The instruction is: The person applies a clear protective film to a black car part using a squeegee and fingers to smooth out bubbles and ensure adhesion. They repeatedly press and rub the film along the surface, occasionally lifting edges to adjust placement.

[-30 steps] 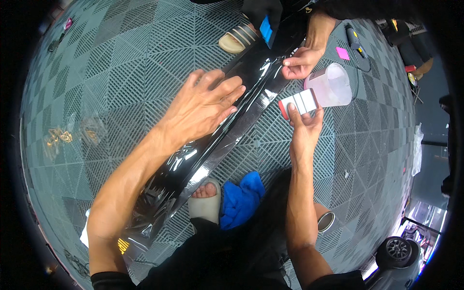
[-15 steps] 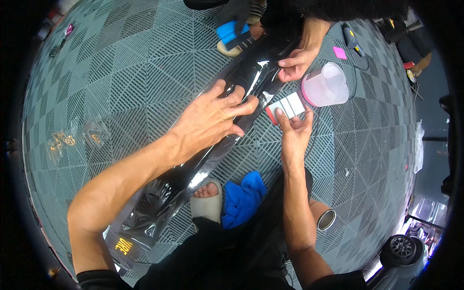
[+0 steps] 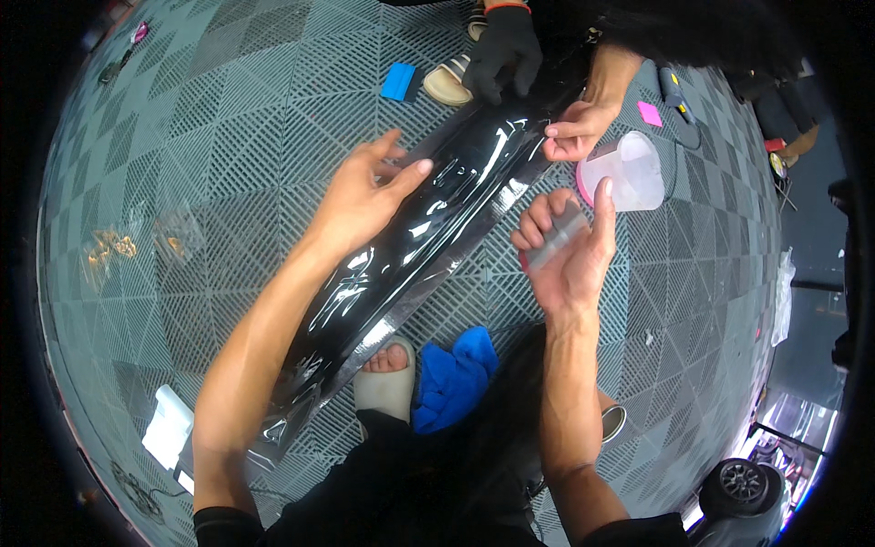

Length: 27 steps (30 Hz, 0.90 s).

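A long panel [image 3: 410, 232] with a glossy, wrinkled black film surface runs diagonally between me and a person opposite. My left hand [image 3: 365, 196] is at its left edge, thumb stretched out over the film and fingers apart. Beyond the panel's right edge, my right hand [image 3: 570, 251] is turned palm up. Its fingers curl around a small grey squeegee [image 3: 561, 235] with a reddish edge. The other person's black-gloved hand [image 3: 504, 55] rests at the far end of the film. Their bare hand [image 3: 579, 128] pinches the film's right edge.
A blue squeegee [image 3: 399, 82] lies on the grey grid floor near a sandal [image 3: 448, 82]. At the right stand a translucent pitcher [image 3: 629, 173] and, farther off, a pink card [image 3: 650, 114]. A blue towel [image 3: 456, 378] lies near my foot [image 3: 386, 374], beside a cardboard tube [image 3: 613, 421].
My left hand has moved left off the middle of the film. My right hand has turned palm up with the squeegee. The gloved hand has let go of the blue squeegee and moved onto the film.
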Tool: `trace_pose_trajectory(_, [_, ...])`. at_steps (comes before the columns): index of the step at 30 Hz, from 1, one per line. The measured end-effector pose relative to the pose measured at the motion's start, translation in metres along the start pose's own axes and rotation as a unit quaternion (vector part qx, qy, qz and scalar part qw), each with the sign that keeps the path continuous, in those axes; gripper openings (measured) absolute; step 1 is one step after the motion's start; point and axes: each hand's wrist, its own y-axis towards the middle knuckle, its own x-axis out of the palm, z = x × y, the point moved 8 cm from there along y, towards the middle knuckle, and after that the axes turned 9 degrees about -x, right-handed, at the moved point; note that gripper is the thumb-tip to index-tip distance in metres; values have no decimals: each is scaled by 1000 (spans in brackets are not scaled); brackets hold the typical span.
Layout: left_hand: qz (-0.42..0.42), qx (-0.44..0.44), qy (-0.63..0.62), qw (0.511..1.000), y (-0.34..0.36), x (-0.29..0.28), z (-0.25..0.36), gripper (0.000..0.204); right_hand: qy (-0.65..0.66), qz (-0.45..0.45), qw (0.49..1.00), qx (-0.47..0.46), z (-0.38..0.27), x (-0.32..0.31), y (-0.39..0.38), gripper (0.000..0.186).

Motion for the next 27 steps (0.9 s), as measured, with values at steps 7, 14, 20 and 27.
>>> trace_pose_trajectory(7, [-100, -69, -43, 992, 23, 22, -3, 96, -221, 119, 968, -18, 37, -13, -3, 43])
trace_pose_trajectory(14, [-141, -93, -85, 982, 35, 28, -11, 93, -339, 211, 913, -84, 57, -21, 2, 78])
trace_pose_trajectory(20, [-207, -212, -300, 907, 30, 33, -33, 70, -348, 214, 908, -88, 62, -17, 6, 76])
trace_pose_trajectory(27, [-203, -187, -331, 902, 26, 32, -26, 60, -336, 196, 917, -92, 63, -16, 6, 76])
